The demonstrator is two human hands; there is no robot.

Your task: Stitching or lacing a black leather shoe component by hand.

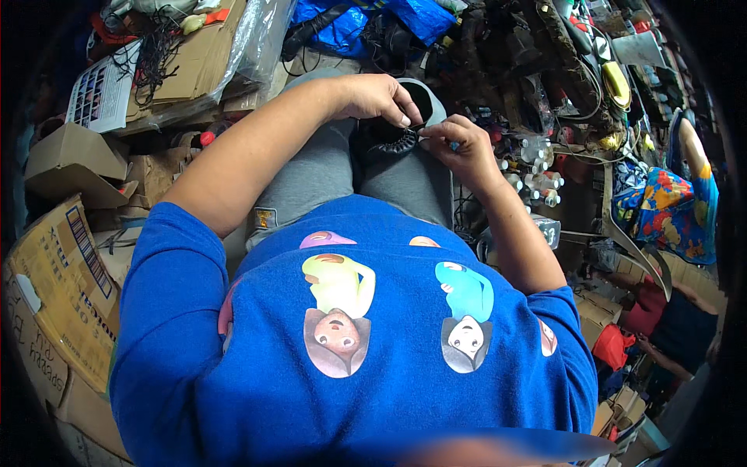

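Cardboard boxes (74, 167) crowd left; small bottles (537, 183) crowd right; lap between open.

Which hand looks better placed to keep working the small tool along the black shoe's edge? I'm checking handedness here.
Right, probably. The right hand pinches a small blue-tipped tool at the rim of the black shoe, while the left hand rests on top, steadying it on the lap.

Cluttered workspace, daylight from above. Left: flattened cardboard boxes (54, 288) w/ a clear plastic sheet (253, 39) over them; top centre: blue tarp (350, 23). Right: small white bottles (537, 175) amid dark tangled cables (545, 62); floor not visible.
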